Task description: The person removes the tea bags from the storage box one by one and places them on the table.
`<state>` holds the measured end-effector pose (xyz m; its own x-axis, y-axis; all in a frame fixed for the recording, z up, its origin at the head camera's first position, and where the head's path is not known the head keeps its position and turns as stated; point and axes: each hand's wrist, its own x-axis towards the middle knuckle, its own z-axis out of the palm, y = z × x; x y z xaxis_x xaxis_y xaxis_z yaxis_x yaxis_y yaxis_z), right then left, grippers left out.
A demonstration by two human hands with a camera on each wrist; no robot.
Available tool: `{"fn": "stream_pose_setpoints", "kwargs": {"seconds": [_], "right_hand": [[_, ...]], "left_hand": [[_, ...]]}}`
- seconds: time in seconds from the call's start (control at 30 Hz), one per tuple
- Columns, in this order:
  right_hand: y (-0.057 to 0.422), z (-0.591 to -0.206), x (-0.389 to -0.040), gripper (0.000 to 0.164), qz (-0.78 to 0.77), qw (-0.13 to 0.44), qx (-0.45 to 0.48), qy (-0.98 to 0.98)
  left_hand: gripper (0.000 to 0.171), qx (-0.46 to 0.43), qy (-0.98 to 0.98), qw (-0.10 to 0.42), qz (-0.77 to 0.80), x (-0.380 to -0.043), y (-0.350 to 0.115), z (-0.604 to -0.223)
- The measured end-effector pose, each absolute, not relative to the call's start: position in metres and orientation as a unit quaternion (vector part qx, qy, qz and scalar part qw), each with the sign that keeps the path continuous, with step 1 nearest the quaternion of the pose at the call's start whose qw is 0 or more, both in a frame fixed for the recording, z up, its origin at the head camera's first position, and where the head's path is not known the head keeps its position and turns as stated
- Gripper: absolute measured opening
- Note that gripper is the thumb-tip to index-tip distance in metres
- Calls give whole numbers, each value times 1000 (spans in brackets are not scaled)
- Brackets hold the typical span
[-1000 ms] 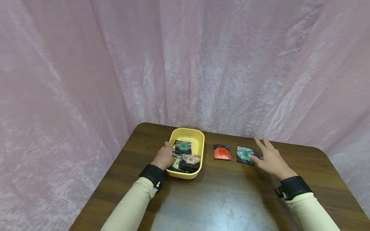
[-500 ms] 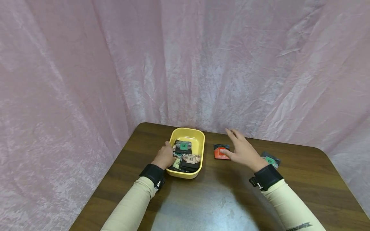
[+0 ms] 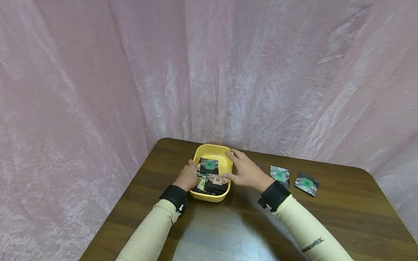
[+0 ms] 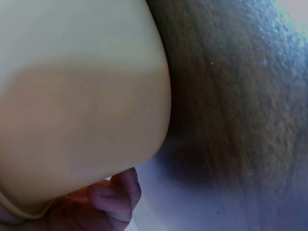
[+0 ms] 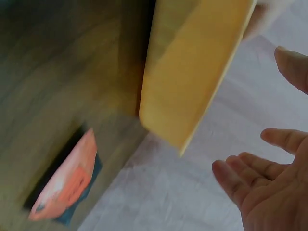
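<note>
A yellow plastic tub [image 3: 209, 198] stands at the table's back left and holds several small black sachets. One sachet with a green label [image 3: 209, 165] lies above one with a beige label [image 3: 218, 180]. My left hand [image 3: 187, 176] grips the tub's left side; in the left wrist view curled fingers [image 4: 118, 192] show against its wall. My right hand [image 3: 246, 170] hovers at the right rim, fingers spread and holding nothing. In the right wrist view that hand [image 5: 272, 197] is apart from the tub. An orange-red sachet [image 5: 70, 185] lies on the table, mostly hidden by the right hand in the head view.
Two green-labelled sachets, a nearer one [image 3: 279, 176] and a farther one [image 3: 307, 183], lie on the brown wooden table [image 3: 343, 203] right of the tub. A pink curtain [image 3: 261, 72] hangs along the table's back edge.
My right hand has swept left from over the green-labelled sachets, past the orange-red one, to the tub's right rim. The left hand and tub have stayed in place.
</note>
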<state>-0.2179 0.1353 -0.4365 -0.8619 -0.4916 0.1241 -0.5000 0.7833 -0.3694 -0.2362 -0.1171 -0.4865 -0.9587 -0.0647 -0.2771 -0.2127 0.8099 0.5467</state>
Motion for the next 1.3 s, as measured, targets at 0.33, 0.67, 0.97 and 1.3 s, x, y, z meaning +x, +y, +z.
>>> {"fn": "stream_pose_setpoints", "kwargs": {"seconds": [0.33, 0.67, 0.97, 1.3], "right_hand": [[104, -455, -221, 78, 187, -41, 301, -934], [88, -464, -223, 81, 146, -74, 333, -929], [81, -467, -222, 77, 77, -80, 332, -937], [81, -470, -222, 62, 96, -85, 325, -937]], "left_hand": [[59, -71, 945, 121, 296, -237, -117, -488], [61, -42, 952, 105, 285, -236, -119, -489], [57, -41, 951, 108, 285, -236, -119, -489], [57, -52, 950, 115, 286, -240, -120, -491]]}}
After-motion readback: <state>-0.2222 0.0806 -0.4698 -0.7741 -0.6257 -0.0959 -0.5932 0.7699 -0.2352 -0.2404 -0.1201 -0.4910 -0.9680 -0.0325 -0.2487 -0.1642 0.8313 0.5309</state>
